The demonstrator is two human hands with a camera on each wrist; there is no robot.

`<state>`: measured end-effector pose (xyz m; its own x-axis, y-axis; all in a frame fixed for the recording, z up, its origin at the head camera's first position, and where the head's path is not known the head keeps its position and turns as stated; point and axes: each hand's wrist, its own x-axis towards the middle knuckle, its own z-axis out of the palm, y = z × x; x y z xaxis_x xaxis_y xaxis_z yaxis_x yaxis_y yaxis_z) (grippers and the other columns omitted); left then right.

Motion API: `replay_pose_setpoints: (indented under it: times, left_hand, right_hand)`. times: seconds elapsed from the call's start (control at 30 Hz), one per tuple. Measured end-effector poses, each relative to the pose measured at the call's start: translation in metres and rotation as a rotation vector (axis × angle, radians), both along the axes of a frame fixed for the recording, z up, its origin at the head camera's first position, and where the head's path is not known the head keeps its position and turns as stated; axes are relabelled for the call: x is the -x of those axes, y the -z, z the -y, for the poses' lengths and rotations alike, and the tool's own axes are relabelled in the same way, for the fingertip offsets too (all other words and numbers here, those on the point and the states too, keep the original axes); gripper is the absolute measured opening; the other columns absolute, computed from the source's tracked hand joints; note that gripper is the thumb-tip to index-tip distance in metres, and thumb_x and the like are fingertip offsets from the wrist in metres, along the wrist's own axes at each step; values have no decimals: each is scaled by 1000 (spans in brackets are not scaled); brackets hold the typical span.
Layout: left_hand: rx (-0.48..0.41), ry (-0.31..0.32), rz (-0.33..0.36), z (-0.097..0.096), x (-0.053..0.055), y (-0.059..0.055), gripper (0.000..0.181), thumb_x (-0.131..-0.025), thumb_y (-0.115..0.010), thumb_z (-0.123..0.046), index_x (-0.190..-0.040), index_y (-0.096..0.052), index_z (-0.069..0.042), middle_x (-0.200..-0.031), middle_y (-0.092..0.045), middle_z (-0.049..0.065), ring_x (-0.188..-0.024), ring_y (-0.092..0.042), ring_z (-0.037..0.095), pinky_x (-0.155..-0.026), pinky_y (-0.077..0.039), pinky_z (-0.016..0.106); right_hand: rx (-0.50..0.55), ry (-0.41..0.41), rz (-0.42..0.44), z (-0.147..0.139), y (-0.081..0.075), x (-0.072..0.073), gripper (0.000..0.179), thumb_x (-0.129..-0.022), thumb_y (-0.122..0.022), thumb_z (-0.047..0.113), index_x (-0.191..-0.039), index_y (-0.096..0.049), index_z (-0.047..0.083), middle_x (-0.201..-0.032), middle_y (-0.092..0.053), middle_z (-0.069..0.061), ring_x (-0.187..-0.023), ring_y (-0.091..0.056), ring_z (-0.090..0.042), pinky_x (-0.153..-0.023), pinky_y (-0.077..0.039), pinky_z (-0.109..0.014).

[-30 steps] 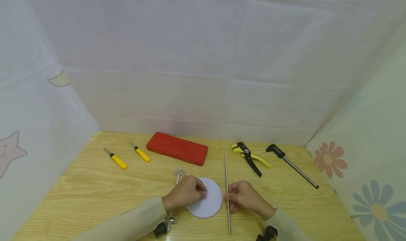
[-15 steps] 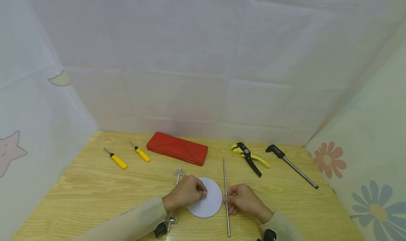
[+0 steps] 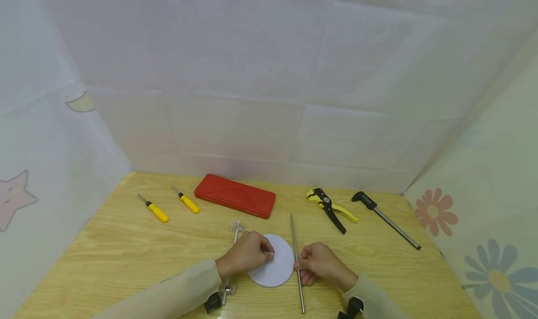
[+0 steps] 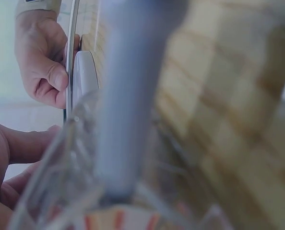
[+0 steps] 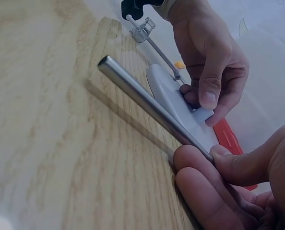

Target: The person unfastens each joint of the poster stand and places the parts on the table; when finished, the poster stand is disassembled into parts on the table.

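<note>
A round white disc (image 3: 278, 273) lies flat on the table. My left hand (image 3: 248, 252) reaches over it and pinches a small white peg (image 5: 203, 115) standing at its middle. Just right of the disc, my right hand (image 3: 321, 264) pinches a thin metal rod (image 3: 293, 237) between thumb and fingers. In the right wrist view the rod's near end hangs above the wood, its shadow apart from it. Beneath my left forearm is a second, lighter rod (image 3: 236, 236) with a clear plastic bracket (image 3: 228, 290) near each end; the arm hides its middle.
Behind the disc lies a red case (image 3: 235, 196). Two yellow-handled screwdrivers (image 3: 158, 213) are at the back left. Yellow-and-black wire strippers (image 3: 329, 208) and a digital caliper (image 3: 388, 219) lie at the back right. White sheets (image 3: 235, 127) enclose the table (image 3: 105, 263).
My right hand has shifted slightly left with the metal rod. The rod's far end has swung left and come nearer to me. My left hand stays on the peg.
</note>
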<state>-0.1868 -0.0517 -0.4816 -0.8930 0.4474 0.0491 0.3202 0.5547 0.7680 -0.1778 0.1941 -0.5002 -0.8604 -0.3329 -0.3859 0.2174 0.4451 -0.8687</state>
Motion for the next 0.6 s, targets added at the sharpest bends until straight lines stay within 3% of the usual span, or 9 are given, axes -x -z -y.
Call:
replay_pose_setpoints:
  times: [0.6]
  left_hand:
    - [-23, 4, 24, 0, -1, -2, 4, -83, -75, -4, -84, -79, -2, -76, -75, 2, -71, -63, 4, -57, -53, 19]
  right_hand:
    - [13, -33, 33, -2, 1, 4, 18, -92, -73, 14, -84, -65, -1, -64, -70, -5, -49, -67, -10, -46, -55, -25]
